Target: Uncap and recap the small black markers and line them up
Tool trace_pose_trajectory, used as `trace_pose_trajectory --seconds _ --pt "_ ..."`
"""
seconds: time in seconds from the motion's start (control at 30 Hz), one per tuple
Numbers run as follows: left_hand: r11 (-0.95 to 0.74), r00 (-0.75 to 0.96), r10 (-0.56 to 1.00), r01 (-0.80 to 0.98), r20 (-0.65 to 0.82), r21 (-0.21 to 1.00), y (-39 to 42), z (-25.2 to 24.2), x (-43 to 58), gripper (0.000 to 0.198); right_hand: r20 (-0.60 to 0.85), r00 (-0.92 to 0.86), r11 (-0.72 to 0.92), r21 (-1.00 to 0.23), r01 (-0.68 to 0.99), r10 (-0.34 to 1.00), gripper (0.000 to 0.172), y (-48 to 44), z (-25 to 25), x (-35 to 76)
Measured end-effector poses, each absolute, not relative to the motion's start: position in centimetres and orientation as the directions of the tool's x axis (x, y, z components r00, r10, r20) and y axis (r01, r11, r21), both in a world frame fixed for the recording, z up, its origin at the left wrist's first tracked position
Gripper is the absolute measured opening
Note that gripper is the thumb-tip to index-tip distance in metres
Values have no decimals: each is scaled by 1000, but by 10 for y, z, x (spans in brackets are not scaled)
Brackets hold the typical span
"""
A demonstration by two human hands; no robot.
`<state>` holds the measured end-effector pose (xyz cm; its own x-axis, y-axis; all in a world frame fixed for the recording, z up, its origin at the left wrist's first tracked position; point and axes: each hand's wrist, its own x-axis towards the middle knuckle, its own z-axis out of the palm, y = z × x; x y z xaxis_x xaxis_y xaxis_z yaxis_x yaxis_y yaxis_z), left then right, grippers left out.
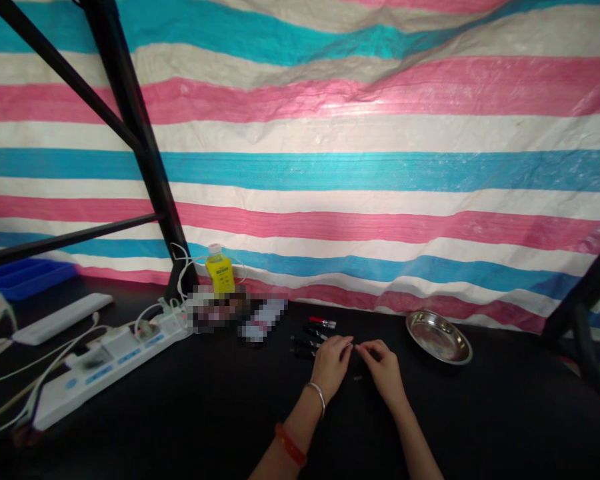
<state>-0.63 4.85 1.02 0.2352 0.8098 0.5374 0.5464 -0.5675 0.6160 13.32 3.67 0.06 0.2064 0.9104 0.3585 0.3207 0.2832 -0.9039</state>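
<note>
My left hand [331,365], with a silver bangle and an orange-red bracelet on its arm, is closed in a pinch above the black table. Facing it from the right, my right hand [383,371] pinches too, its fingertips close to those of the left. What lies between the fingertips is too small and dark to make out. Several black pen-like sticks [305,343] lie beside and partly behind my left hand. Just beyond them is a red pen-like stick [320,323] with a silvery end. A tiny pale piece [357,378] rests on the table below my hands.
A round metal dish [439,338] stands to the right. On the left are a white power strip [115,370] with plugs and cables, a yellow bottle [221,272] and a blue tray [27,279]. Black frame posts [135,133] and a striped sheet [380,170] border the table.
</note>
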Motion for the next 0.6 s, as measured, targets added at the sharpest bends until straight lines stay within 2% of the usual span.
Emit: trace_pose_trajectory --seconds 0.17,0.27,0.43,0.6 --pt "-623 297 775 506 558 596 46 13 -6 22 153 234 143 -988 57 960 44 37 3 130" --pt "-629 300 774 466 557 623 44 16 -6 21 63 214 77 -995 -58 975 44 38 3 129" --pt "-630 307 775 447 552 635 44 17 -5 22 -10 200 42 -967 -253 980 37 38 2 130" --pt "-643 314 764 448 563 621 42 18 -5 20 -54 194 19 -934 -357 979 34 38 6 129"
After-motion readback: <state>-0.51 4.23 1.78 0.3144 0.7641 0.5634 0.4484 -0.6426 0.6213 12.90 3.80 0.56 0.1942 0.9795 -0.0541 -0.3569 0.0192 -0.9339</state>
